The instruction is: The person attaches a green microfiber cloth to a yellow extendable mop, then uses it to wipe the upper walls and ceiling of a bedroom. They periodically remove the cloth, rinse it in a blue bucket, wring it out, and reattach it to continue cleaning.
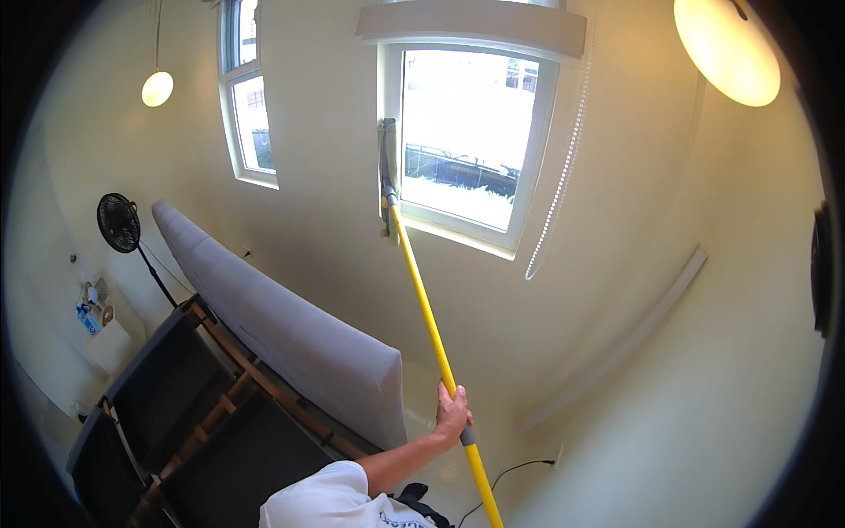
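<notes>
My left hand (452,412) is wrapped around a long yellow telescopic pole (429,317), just above its grey collar. The pole slants up and away from me to a flat mop head (389,175) with a grey plate and a pale cloth pad. That head stands nearly upright along the left side of the window (469,138), over the reveal and frame edge; whether it presses there I cannot tell. The pole's lower end runs out at the bottom of the picture. My right hand is out of view.
A grey upholstered headboard (290,310) and a bed base with dark panels (244,449) and wooden slats stand at left. Behind are a black fan (119,223) and a smaller window (251,119). A beaded blind chain (568,171), lit lamp (726,49) and plugged-in cord (511,470) lie rightward.
</notes>
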Motion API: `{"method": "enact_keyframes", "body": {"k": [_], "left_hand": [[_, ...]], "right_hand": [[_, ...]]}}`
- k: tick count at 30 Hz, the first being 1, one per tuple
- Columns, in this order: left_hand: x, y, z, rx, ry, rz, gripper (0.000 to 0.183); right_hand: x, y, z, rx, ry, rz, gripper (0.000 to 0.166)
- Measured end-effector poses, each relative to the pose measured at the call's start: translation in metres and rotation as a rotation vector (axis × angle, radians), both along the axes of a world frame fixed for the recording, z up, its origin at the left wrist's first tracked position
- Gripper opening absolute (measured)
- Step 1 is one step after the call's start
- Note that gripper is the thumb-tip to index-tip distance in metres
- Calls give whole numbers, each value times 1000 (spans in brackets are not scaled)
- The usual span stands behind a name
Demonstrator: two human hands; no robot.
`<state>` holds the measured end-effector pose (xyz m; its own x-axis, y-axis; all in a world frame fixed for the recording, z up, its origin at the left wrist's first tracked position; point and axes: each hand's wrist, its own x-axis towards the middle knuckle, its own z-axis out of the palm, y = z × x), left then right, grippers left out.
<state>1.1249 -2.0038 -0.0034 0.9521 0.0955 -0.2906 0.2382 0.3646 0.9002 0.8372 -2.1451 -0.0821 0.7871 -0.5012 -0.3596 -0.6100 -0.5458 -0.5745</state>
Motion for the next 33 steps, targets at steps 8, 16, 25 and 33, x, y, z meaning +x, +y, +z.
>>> {"method": "enact_keyframes", "body": {"k": [8,16,25,33], "left_hand": [[-12,5,45,-298,-153,-10,27],[54,38,63,-205,-127,105,34],[192,81,79,875,-394,810,43],[179,83,163,619,-348,612,38]], "right_hand": [[37,-10,-12,91,-46,59,41],[80,-15,-37,223,-220,161,42],[228,52,27,318,-493,259,40],[345,92,128,1054,-386,217,35]]}}
